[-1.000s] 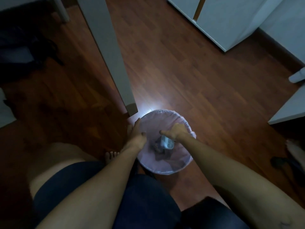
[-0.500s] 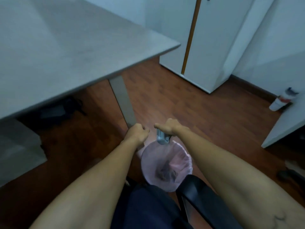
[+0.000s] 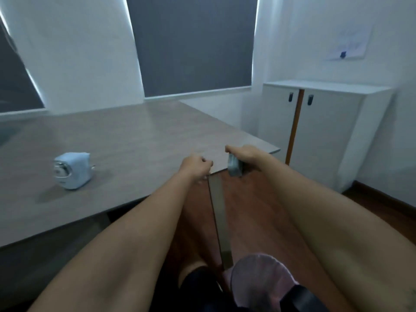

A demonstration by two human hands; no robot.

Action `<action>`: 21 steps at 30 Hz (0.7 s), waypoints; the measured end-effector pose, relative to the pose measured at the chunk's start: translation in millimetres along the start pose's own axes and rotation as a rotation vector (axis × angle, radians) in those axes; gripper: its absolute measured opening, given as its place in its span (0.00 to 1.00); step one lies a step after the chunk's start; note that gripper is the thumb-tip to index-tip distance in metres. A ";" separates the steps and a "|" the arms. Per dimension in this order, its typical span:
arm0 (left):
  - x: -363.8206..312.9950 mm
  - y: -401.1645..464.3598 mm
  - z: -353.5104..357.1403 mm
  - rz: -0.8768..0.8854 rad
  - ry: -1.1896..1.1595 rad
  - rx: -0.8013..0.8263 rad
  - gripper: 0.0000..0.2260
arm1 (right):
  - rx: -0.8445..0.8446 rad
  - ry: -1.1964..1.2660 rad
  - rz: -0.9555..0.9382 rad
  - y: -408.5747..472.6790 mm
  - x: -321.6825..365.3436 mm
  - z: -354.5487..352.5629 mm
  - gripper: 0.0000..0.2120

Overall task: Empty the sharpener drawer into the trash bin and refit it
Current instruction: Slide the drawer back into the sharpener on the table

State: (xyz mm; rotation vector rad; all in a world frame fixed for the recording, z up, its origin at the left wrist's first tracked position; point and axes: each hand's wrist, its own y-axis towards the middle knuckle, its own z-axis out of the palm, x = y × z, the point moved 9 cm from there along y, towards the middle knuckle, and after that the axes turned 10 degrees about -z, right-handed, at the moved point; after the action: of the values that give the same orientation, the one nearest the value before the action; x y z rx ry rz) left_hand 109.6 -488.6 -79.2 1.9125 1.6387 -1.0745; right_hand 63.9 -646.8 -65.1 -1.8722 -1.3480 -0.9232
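The right hand point(image 3: 244, 154) was closed around the small grey sharpener drawer point(image 3: 234, 168), gripping it from above so that the drawer hung below the fingers, just past the near right corner of the desk point(image 3: 139, 140) and over the wooden floor point(image 3: 254, 203). The drawer looked blurred, and its inside could not be made out. The left hand point(image 3: 195, 167) was curled into a loose fist with nothing visible in it, sitting over the near edge of the desk, just left of the right hand and apart from it; whether it touched the desk edge could not be told. The pale blue sharpener point(image 3: 72, 170) stood on the desk well to the left of both hands, its front with the round metal fitting turned toward the near left and a small crank or handle poking out on its right side. The trash bin point(image 3: 261, 280), lined with a pinkish bag, stood on the floor at the near bottom of the view, between the two forearms and just right of the grey desk leg point(image 3: 219, 217). A dark chair part point(image 3: 304, 298) crossed the bin's near rim. A white cabinet point(image 3: 326, 131) with two dark handles and a brown strip between its doors stood against the far right wall, with a sheet of paper point(image 3: 347, 45) pinned above it. Dark blinds point(image 3: 193, 43) covered the window behind the desk.
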 end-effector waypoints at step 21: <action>181.5 -66.2 -306.8 -0.296 0.089 -0.858 0.27 | 0.238 0.475 -0.246 52.5 198.1 237.6 0.21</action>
State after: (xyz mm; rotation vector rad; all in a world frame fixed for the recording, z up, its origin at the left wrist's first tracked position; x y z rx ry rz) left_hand 138.7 -133.1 -14.2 1.1837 2.0192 -0.2589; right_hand 199.3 -365.4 -34.7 -1.2263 -1.3321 -1.1826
